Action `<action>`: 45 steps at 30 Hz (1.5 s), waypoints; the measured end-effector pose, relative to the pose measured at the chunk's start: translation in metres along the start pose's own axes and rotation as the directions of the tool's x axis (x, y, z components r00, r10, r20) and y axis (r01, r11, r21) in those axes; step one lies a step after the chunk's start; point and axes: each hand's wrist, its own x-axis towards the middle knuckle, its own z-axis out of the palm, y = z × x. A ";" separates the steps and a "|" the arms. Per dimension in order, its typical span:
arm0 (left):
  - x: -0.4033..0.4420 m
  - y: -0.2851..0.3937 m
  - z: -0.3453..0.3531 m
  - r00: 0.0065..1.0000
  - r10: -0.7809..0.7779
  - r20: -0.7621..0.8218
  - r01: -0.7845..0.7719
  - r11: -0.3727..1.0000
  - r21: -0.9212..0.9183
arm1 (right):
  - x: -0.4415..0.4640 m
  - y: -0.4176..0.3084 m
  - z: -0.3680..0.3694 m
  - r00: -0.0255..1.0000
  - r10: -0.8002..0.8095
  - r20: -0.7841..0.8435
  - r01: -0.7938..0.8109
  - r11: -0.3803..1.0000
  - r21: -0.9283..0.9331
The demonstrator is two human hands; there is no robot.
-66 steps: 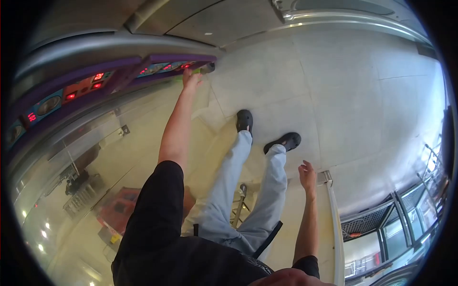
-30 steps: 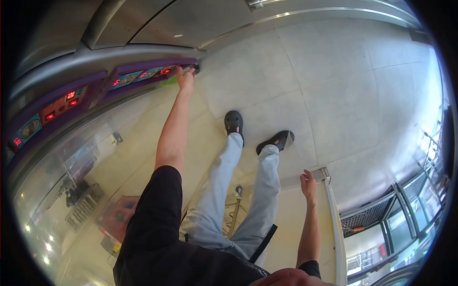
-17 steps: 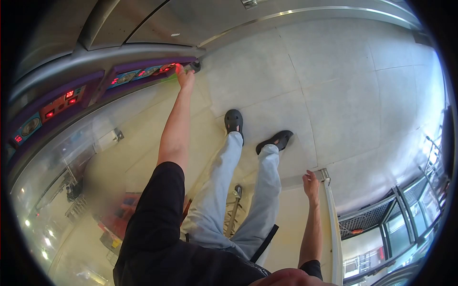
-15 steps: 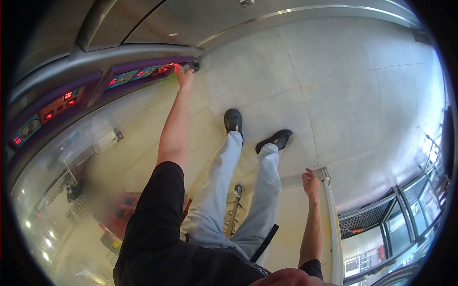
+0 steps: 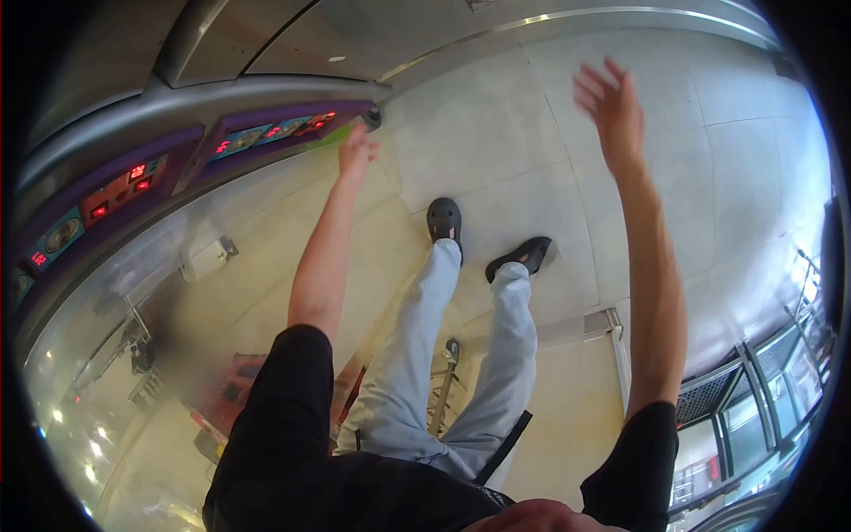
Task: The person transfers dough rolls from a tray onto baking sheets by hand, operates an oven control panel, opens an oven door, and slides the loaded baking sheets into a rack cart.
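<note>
Just in front of a purple-framed control panel (image 5: 275, 131) with red lit digits and round knobs is my left hand (image 5: 356, 155). Its fingers are apart, it holds nothing, and a small gap separates it from the panel. My right hand (image 5: 610, 111) is raised at the upper right over the pale tiled floor (image 5: 656, 195), fingers spread and a little blurred, with nothing in it. A second panel (image 5: 115, 199) with red digits is further left. Steel doors (image 5: 328, 44) stand above the panels.
Below me are my black shoes (image 5: 444, 220) on the floor. At the lower right is a black-framed rack (image 5: 753, 390) with mesh. A pale surface with a metal edge (image 5: 621, 363) lies beside my right arm. A red object (image 5: 235, 390) is at the lower left.
My left hand has drawn back from the panel's right end, its fingers now off it. My right hand has risen from low beside the metal edge to the upper right, and its fingers have spread.
</note>
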 end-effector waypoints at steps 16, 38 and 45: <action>-0.408 -0.074 0.009 0.813 0.017 0.582 -0.579 0.120 0.806 | 0.069 -0.097 0.113 0.994 -0.024 -0.105 0.099 0.580 0.808; -0.379 -0.048 0.031 0.860 -0.038 0.509 -0.510 -0.090 0.855 | -0.001 0.039 0.018 0.959 0.192 -0.208 0.106 0.436 0.893; -0.372 -0.042 0.037 0.854 -0.060 0.516 -0.520 -0.106 0.848 | -0.001 0.031 0.018 0.950 0.219 -0.222 0.106 0.441 0.891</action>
